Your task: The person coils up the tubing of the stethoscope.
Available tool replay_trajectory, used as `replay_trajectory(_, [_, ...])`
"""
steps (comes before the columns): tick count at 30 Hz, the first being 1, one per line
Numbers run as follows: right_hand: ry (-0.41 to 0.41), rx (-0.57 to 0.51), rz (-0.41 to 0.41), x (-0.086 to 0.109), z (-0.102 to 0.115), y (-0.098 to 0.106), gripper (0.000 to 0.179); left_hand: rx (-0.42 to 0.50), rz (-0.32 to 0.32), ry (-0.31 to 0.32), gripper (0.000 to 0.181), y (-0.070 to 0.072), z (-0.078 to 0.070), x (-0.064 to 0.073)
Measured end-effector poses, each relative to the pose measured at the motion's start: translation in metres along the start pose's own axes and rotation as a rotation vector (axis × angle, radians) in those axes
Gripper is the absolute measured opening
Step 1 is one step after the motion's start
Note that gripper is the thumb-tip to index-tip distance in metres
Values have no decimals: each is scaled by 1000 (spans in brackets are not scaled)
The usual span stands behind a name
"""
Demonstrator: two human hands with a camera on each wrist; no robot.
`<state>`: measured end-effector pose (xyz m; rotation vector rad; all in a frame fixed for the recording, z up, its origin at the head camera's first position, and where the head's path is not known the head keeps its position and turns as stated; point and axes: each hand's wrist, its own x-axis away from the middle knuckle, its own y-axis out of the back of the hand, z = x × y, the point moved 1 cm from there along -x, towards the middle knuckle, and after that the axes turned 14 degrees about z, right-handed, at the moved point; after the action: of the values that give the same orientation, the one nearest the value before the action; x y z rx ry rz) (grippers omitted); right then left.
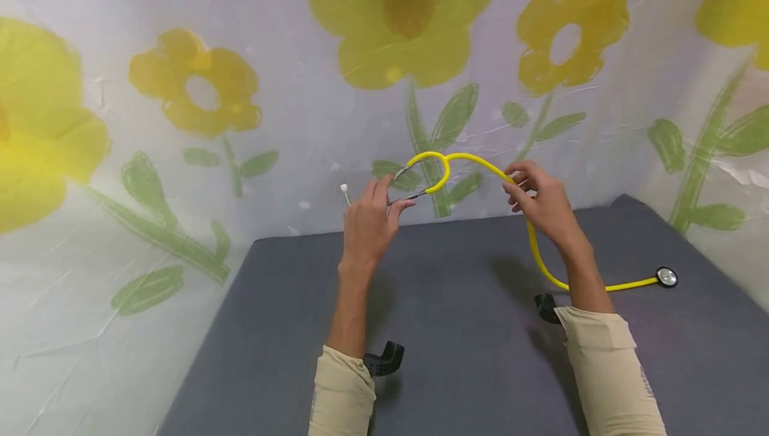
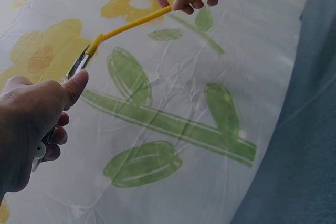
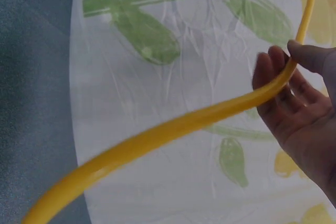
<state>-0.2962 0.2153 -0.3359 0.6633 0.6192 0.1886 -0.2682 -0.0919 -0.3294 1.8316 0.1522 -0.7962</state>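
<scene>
Right hand (image 1: 542,203) pinches a curving, yellow-tubed stethoscope (image 1: 479,160).

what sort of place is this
Possibly a makeshift booth or staged work area: creased sheeting with yellow flowers walls in a flat grey surface. The yellow stethoscope held above it hints at a medical theme, but doesn't prove a clinic.

Left hand (image 1: 368,228), right hand (image 1: 545,203) hold yellow-tubed metal stethoscope (image 1: 468,156); round chestpiece (image 1: 666,277) (black-rimmed) near right edge of grey table (image 1: 456,329).
</scene>
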Motion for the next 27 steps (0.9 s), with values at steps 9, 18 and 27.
replay_trajectory(9, [-6, 169, -67, 5, 8, 10, 21, -82, 2, 12, 54, -1, 2, 2])
replay_trajectory(18, [152, 264, 130, 15, 31, 26, 27, -138, 9, 18, 52, -2, -1, 6])
replay_trajectory(27, [305, 203, 286, 14, 56, 33, 47, -254, 36, 6, 49, 2, -12, 3])
